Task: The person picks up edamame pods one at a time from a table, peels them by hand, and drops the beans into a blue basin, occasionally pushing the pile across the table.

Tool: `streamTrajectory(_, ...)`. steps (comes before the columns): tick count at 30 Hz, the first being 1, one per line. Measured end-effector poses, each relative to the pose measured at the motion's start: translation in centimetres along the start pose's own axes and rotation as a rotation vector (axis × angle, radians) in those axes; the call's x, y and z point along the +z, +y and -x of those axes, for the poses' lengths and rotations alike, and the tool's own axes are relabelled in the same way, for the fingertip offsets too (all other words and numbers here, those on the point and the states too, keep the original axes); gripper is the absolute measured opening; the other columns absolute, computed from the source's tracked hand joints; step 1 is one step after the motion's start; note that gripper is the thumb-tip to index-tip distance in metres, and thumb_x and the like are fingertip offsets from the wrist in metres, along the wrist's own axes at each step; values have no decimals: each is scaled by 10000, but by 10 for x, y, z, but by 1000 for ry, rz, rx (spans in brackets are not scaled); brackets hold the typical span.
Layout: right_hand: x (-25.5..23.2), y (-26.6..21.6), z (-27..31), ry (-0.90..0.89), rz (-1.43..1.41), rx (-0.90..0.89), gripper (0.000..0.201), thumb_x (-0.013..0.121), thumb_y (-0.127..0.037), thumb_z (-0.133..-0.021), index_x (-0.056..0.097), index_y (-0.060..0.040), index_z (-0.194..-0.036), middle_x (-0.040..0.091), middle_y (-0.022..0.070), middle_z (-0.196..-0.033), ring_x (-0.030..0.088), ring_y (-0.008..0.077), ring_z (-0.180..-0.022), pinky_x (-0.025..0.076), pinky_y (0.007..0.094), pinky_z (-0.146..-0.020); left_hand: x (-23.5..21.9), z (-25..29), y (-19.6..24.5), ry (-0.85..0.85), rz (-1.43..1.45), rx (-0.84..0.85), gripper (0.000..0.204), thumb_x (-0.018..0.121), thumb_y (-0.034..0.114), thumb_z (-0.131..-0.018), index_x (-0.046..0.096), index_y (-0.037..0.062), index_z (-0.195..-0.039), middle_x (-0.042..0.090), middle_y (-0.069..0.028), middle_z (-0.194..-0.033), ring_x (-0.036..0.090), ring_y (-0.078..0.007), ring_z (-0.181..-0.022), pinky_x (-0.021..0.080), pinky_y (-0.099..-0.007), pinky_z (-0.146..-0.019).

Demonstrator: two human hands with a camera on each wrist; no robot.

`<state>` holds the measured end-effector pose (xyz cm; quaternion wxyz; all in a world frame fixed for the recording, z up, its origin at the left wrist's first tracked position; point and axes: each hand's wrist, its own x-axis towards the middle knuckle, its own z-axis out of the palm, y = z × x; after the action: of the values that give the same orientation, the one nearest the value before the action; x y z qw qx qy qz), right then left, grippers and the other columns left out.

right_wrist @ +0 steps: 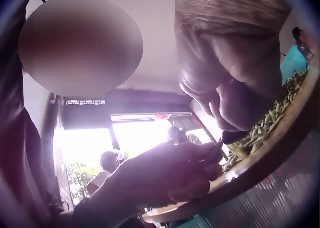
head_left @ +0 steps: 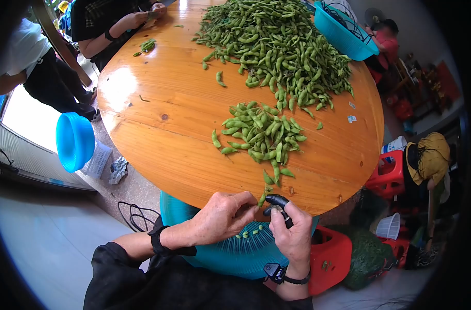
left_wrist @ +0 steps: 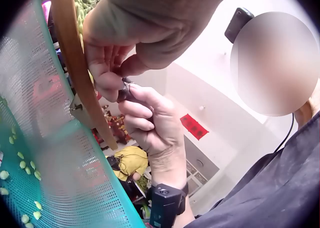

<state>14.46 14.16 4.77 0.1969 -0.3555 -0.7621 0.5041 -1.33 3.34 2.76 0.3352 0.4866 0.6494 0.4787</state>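
Note:
Over the near table edge, my left hand pinches a green soybean pod between thumb and fingertips. My right hand meets it there, its black-covered thumb and forefinger closed at the pod. In the left wrist view, the fingertips of both hands come together, and the pod is mostly hidden. Below the hands lies a teal basket with several shelled beans in it. Just beyond the hands, a small pile of pods lies on the wooden table.
A large heap of pods covers the table's far side, beside a turquoise basin. Another person's hands work at the far left. Blue basins stand at left, a red stool at right.

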Motion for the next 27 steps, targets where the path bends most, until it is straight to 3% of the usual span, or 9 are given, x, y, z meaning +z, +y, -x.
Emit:
streamTrajectory(5, -7, 4, -1, -158, -381, 223, 127, 593, -59, -936, 653, 52, -951, 554, 16, -632, 490, 54, -527, 372, 224, -463, -3, 0, 6, -66, 117, -56, 152, 595, 120, -970, 604, -25, -1015, 684, -164, -748, 674, -223, -631, 530, -346, -595)
streamTrajectory(9, -9, 7, -2, -260, -668, 296, 149, 558, -64, -974, 635, 59, -1010, 521, -11, -634, 437, 32, -528, 320, 191, -451, 4, 1, -3, -75, 332, -183, 162, 592, 141, -984, 614, -19, -1000, 651, -101, -686, 621, -127, -605, 511, -293, -580)
streamTrajectory(13, -6, 5, -2, -233, -643, 285, 153, 565, -74, -974, 633, 55, -1022, 509, -12, -628, 432, 32, -527, 322, 192, -450, 4, 1, -3, -78, 375, -304, 181, 594, 161, -999, 622, -15, -1024, 626, -25, -701, 583, -48, -637, 484, -222, -573)
streamTrajectory(14, -7, 3, -3, -247, -652, 293, 156, 565, -76, -975, 632, 54, -1029, 506, -14, -628, 433, 31, -529, 325, 190, -453, 5, 1, -3, -78, 375, -303, 181, 594, 161, -999, 622, -15, -1024, 626, -25, -701, 583, -48, -637, 484, -222, -573)
streamTrajectory(16, -7, 2, -3, -262, -661, 299, 159, 565, -79, -976, 631, 53, -1035, 504, -16, -629, 434, 30, -531, 329, 188, -457, 9, 3, -2, 51, 226, -111, 133, 608, 123, -987, 621, -6, -1017, 618, -12, -697, 567, -49, -614, 476, -211, -569)
streamTrajectory(20, -4, 3, -3, -244, -592, 225, 177, 548, -78, -982, 628, 52, -1073, 506, -18, -636, 437, 30, -538, 342, 188, -466, 16, 5, -9, 79, 216, -62, 94, 608, 82, -979, 616, -3, -1021, 617, -11, -715, 566, -46, -632, 476, -212, -574)
streamTrajectory(23, -2, 2, -2, -222, -575, 172, 187, 539, -74, -984, 623, 49, -1095, 504, -20, -643, 432, 31, -538, 336, 190, -465, 17, 7, -12, 28, 503, -141, 118, 598, 119, -991, 607, 6, -1022, 624, -35, -756, 582, -74, -643, 465, -220, -548)
streamTrajectory(25, -4, 4, -2, -220, -581, 149, 188, 535, -72, -983, 620, 47, -1101, 498, -21, -644, 424, 32, -535, 326, 192, -462, 10, 4, -13, -203, 1156, -364, 149, 582, 168, -1004, 600, 22, -1028, 622, -51, -787, 585, -107, -638, 438, -227, -513)
streamTrajectory(27, -11, 10, -4, -363, -903, 242, 187, 528, -71, -981, 620, 41, -1100, 480, -24, -641, 398, 33, -525, 298, 192, -459, 11, 3, -16, -264, 1273, -381, 182, 576, 213, -1007, 593, 32, -1000, 615, -39, -781, 584, -106, -615, 414, -209, -483)
